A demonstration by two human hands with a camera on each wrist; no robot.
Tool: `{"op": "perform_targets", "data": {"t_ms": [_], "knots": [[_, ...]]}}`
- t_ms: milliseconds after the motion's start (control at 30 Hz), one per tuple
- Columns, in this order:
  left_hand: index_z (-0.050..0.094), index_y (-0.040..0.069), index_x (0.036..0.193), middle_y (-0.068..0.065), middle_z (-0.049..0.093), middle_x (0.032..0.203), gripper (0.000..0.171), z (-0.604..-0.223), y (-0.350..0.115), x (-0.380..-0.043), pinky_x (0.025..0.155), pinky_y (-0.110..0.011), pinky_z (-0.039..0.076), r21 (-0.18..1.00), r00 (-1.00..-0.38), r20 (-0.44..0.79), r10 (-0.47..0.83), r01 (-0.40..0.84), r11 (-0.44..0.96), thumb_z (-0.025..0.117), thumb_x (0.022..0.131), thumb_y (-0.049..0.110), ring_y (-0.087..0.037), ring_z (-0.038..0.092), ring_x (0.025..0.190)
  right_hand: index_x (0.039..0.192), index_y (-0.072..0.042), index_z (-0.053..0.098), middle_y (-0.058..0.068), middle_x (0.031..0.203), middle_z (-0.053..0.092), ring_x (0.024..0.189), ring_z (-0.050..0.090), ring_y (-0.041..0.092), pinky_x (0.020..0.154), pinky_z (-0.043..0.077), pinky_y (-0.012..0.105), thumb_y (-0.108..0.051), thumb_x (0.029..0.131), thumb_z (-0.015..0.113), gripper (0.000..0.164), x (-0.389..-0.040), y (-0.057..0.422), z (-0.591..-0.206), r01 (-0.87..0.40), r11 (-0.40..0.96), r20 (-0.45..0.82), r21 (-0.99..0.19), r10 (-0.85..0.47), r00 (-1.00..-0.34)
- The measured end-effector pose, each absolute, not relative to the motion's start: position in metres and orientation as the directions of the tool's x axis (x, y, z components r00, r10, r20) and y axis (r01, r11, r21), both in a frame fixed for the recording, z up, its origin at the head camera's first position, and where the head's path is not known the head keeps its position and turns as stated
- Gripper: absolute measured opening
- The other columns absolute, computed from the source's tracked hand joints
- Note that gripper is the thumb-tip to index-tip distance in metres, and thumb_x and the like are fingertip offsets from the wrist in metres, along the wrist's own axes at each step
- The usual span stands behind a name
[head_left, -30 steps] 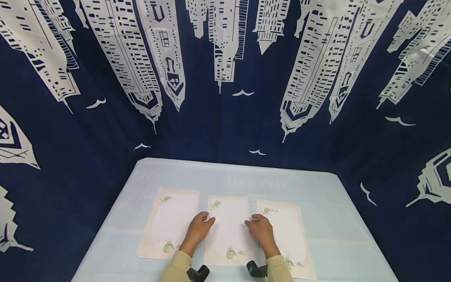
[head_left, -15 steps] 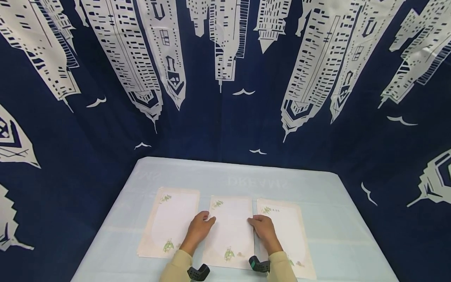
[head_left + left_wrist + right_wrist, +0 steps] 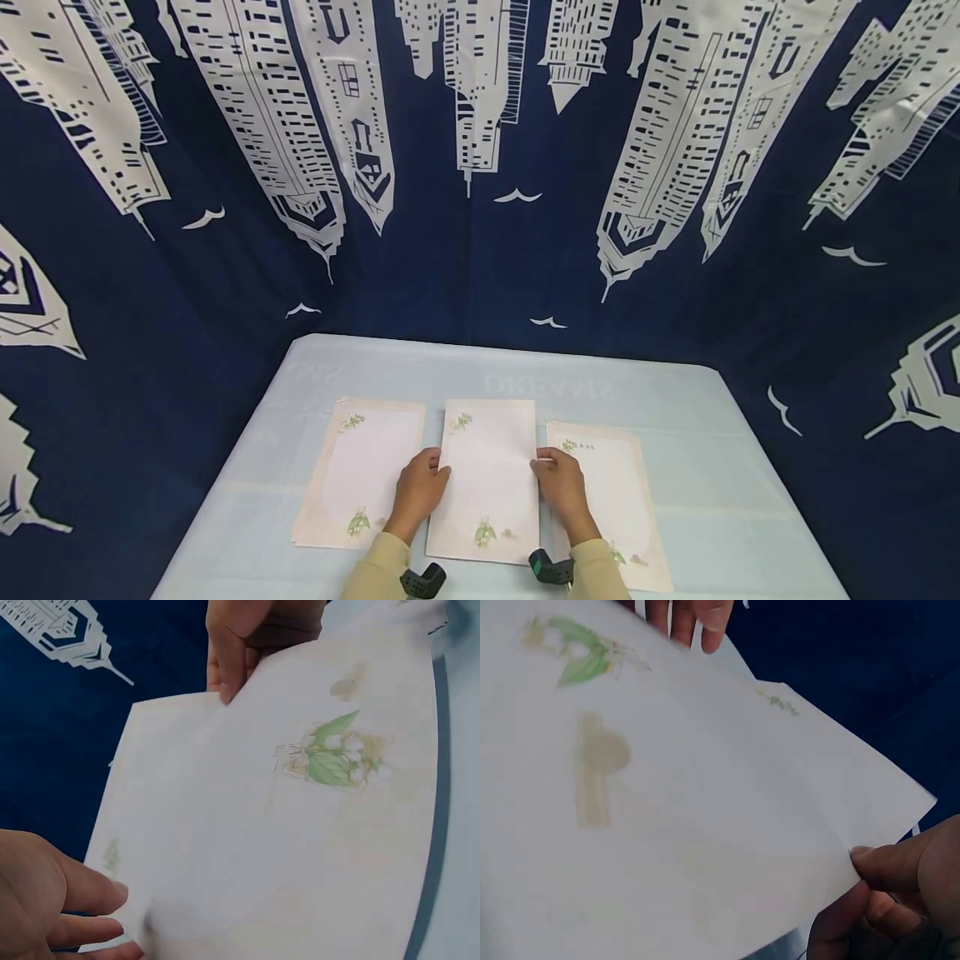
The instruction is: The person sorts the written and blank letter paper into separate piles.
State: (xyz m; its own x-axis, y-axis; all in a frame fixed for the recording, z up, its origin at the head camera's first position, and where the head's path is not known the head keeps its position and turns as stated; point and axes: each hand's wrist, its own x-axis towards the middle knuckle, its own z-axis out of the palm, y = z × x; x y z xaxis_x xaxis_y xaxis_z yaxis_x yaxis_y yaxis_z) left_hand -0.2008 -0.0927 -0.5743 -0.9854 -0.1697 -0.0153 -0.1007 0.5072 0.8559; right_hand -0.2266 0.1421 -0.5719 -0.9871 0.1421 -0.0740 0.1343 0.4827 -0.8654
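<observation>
A sheet of patterned letter paper (image 3: pixel 491 475), pale pink-bordered with green leaf prints, is raised and slightly bowed between my hands. My right hand (image 3: pixel 561 487) pinches its right edge, thumb on the face and fingers behind, as the right wrist view shows with the thumb (image 3: pixel 885 866). At the opposite edge is my left hand (image 3: pixel 418 492), thumb and fingers apart and fairly straight. In the left wrist view the fingertips of that left hand (image 3: pixel 60 900) lie in front of the paper along its edge.
Similar letter papers lie flat on either side: a left stack (image 3: pixel 367 475) and a right stack (image 3: pixel 611 508) with small printing near its top. Both lie on a pale blue-white tablecloth (image 3: pixel 255 500). Behind hangs a dark blue curtain (image 3: pixel 450 275) with white buildings.
My right hand has shifted slightly right and taken the middle paper's right edge. That paper has risen off the table, its top edge now farther forward. The side stacks stay put.
</observation>
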Motion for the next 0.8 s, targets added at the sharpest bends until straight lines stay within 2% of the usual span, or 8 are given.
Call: {"op": "perform_targets", "data": {"t_ms": [100, 233, 533, 800], "knots": [[0.067, -0.008, 0.118, -0.015, 0.071, 0.097, 0.032, -0.572, -0.097, -0.201, 0.073, -0.043, 0.057, 0.861, -0.977, 0.005, -0.215, -0.105, 0.498, 0.069, 0.088, 0.003, -0.030, 0.069, 0.086, 0.118, 0.005, 0.067, 0.013, 0.097, 0.074, 0.077, 0.066, 0.017, 0.064, 0.053, 0.030, -0.009, 0.097, 0.063, 0.026, -0.228, 0.140, -0.570, 0.144, 0.415, -0.101, -0.898, 0.124, -0.987], [0.070, -0.006, 0.114, -0.011, 0.072, 0.090, 0.030, -0.569, -0.105, -0.203, 0.067, -0.040, 0.056, 0.863, -0.964, 0.035, -0.263, -0.103, 0.495, 0.070, 0.084, -0.002, -0.026, 0.067, 0.078, 0.121, 0.006, 0.066, 0.014, 0.099, 0.074, 0.076, 0.067, 0.017, 0.065, 0.055, 0.032, -0.009, 0.097, 0.064, 0.028, -0.230, 0.134, -0.569, 0.159, 0.370, -0.131, -0.916, 0.099, -0.986], [0.073, -0.005, 0.111, -0.008, 0.071, 0.084, 0.028, -0.564, -0.136, -0.205, 0.062, -0.035, 0.052, 0.848, -0.941, 0.070, -0.331, -0.119, 0.516, 0.071, 0.083, -0.003, -0.021, 0.064, 0.070, 0.121, 0.007, 0.065, 0.011, 0.096, 0.073, 0.074, 0.067, 0.016, 0.064, 0.058, 0.033, -0.008, 0.096, 0.064, 0.029, -0.241, 0.104, -0.565, 0.134, 0.324, -0.135, -0.936, 0.021, -0.991], [0.072, -0.005, 0.114, -0.008, 0.070, 0.085, 0.031, -0.560, -0.179, -0.204, 0.062, -0.035, 0.050, 0.816, -0.929, 0.064, -0.365, -0.161, 0.555, 0.069, 0.083, -0.001, -0.021, 0.062, 0.070, 0.116, 0.007, 0.067, 0.007, 0.089, 0.068, 0.072, 0.062, 0.014, 0.061, 0.058, 0.032, -0.003, 0.094, 0.063, 0.024, -0.248, 0.061, -0.567, 0.104, 0.309, -0.120, -0.945, -0.032, -0.992]]}}
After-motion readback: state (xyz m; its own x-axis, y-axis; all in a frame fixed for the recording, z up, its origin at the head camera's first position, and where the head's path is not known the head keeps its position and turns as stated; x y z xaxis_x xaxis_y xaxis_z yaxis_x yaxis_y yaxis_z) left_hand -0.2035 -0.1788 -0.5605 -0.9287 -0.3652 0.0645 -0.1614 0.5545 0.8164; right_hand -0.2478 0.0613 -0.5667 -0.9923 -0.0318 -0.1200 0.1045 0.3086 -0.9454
